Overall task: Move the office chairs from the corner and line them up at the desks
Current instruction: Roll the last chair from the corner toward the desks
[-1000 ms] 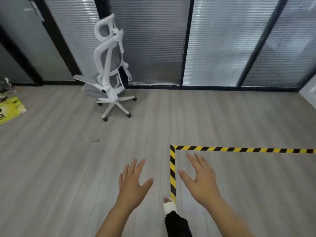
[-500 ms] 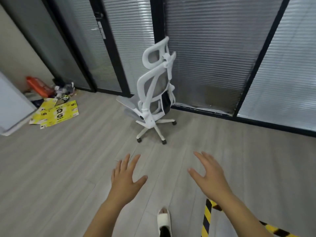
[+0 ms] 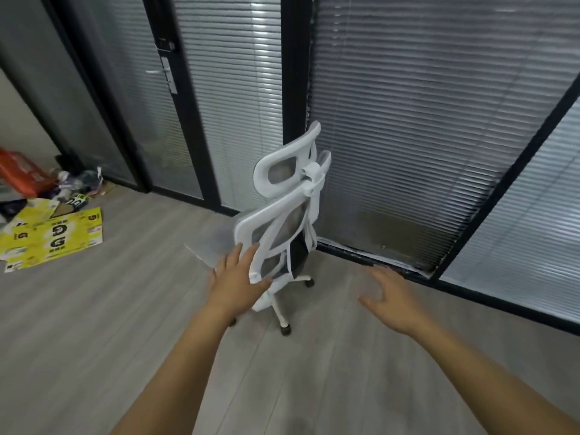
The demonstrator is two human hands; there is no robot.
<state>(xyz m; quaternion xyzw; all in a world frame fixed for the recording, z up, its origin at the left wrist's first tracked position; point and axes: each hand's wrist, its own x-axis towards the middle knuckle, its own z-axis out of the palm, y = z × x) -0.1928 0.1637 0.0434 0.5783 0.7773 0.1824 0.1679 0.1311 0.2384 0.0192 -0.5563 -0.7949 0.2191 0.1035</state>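
Note:
A white office chair (image 3: 282, 221) with a grey mesh back and a headrest stands on castors close to the glass wall, its back turned toward me. My left hand (image 3: 237, 277) reaches out with straight fingers and its fingertips are at the left edge of the chair's backrest frame; whether they touch it I cannot tell. My right hand (image 3: 392, 296) hovers to the right of the chair, fingers spread, holding nothing. The hand hides part of the seat and the base.
A glass partition with grey blinds and black frames (image 3: 439, 152) runs behind the chair, with a door handle (image 3: 168, 75) on the left. Flattened yellow cardboard (image 3: 53, 237) and orange bags with litter (image 3: 28, 177) lie on the wood floor at the left.
I have come closer to the chair, which now fills the middle of the view. Both hands stretched forward; the left one reached the backrest edge. The yellow-black floor tape has left the view.

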